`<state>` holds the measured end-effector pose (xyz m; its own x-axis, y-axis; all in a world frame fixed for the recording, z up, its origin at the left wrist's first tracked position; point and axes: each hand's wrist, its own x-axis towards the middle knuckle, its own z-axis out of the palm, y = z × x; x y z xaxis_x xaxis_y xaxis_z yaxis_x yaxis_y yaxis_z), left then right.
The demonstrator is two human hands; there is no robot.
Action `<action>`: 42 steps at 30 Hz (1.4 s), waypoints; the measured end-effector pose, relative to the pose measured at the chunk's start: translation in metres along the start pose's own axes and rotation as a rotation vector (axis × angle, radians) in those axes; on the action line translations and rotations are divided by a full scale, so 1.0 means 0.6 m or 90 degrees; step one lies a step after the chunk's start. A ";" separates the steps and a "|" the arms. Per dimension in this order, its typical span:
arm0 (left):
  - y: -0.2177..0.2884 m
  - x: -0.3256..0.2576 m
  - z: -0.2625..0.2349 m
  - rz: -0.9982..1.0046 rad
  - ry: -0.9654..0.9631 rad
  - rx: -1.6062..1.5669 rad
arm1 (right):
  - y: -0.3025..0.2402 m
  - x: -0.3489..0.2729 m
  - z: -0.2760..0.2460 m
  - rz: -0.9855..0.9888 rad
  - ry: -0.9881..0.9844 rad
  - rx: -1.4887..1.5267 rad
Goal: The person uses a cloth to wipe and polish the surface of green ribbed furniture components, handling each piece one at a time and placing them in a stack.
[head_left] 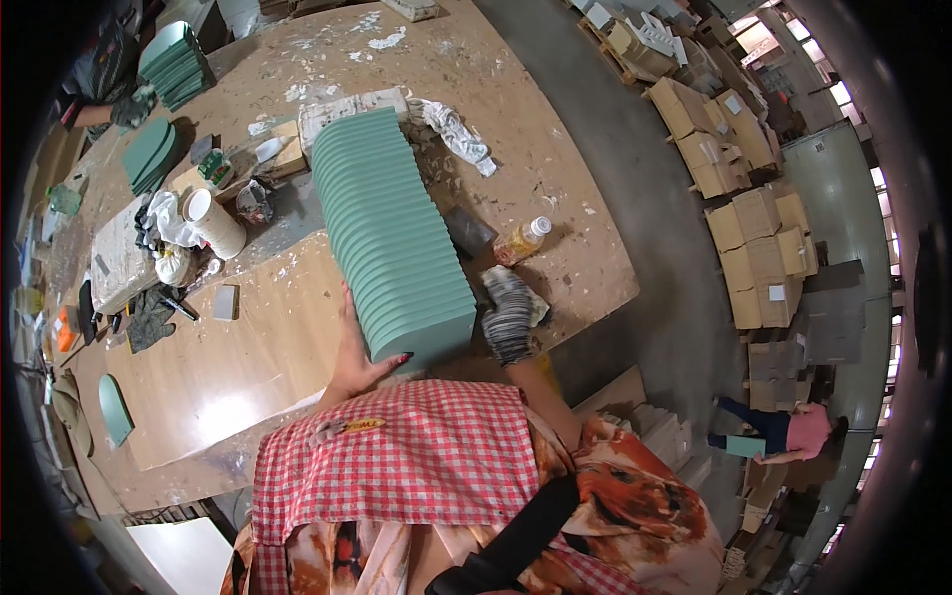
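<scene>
A long row of rounded green boards (392, 233), set on edge and packed face to face, runs away from me across the workbench (585, 198). My left hand (359, 347) is bare and lies against the row's near left corner, its thumb on the front board and its fingers stretched along the side. Beside the row's near right end is my right hand (508, 315), in a grey striped glove. Its fingers are closed on a pale beige piece (538, 308), mostly hidden, whose kind I cannot make out. A bottle (523, 241) with a white cap lies just beyond this hand.
White cups (213, 223), rags (458, 134) and a dark glove (151, 319) lie about the bench. More green boards (177, 64) are stacked at the far left, near another person's gloved hand (133, 105). Cardboard boxes (759, 258) and a walking person (783, 431) are at the right.
</scene>
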<state>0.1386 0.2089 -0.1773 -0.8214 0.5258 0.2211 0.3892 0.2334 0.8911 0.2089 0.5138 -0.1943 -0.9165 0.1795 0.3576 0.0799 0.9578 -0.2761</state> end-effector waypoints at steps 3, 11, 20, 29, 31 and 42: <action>-0.014 -0.014 -0.004 0.008 0.015 0.024 | 0.003 0.005 -0.027 0.252 -0.114 -0.124; -0.029 -0.038 -0.013 -0.015 0.044 0.012 | -0.030 0.052 -0.034 0.169 0.044 0.371; -0.004 -0.009 0.003 0.023 0.039 -0.032 | -0.131 0.311 -0.056 -0.041 -0.257 0.333; -0.013 -0.014 0.004 0.044 0.040 -0.065 | -0.263 0.316 0.038 -0.518 -0.230 0.000; -0.013 -0.018 0.004 0.033 0.034 -0.049 | -0.250 0.310 0.032 -0.469 -0.227 0.199; -0.013 -0.020 -0.001 0.043 0.041 -0.044 | -0.236 0.305 0.016 -0.444 -0.194 0.204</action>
<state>0.1451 0.2005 -0.1869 -0.8200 0.4847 0.3043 0.4169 0.1415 0.8979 0.0260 0.4092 -0.0983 -0.7840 -0.5454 0.2963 -0.6202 0.7084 -0.3371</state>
